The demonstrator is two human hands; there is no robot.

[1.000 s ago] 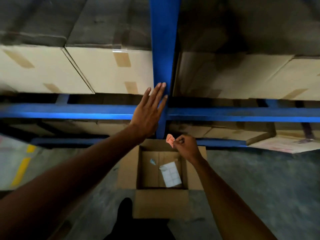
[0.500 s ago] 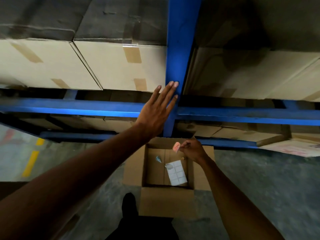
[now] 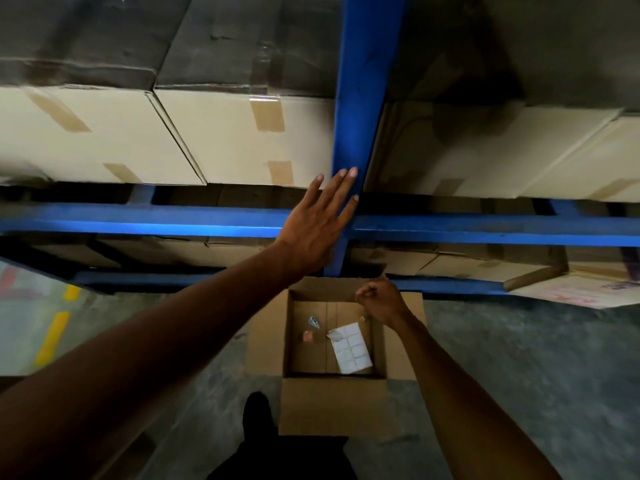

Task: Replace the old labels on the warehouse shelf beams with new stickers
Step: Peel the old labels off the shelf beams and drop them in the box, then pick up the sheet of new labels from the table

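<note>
An open box sits on the floor below the blue rack. Inside lie a white sticker sheet toward the right wall, a pinkish scrap and a small grey scrap to its left. The right hand hangs over the box's far right corner, fingers curled; whether it pinches anything cannot be told. The left hand lies flat, fingers straight, on the upright where it meets the beam. Taped cartons fill the shelf above.
</note>
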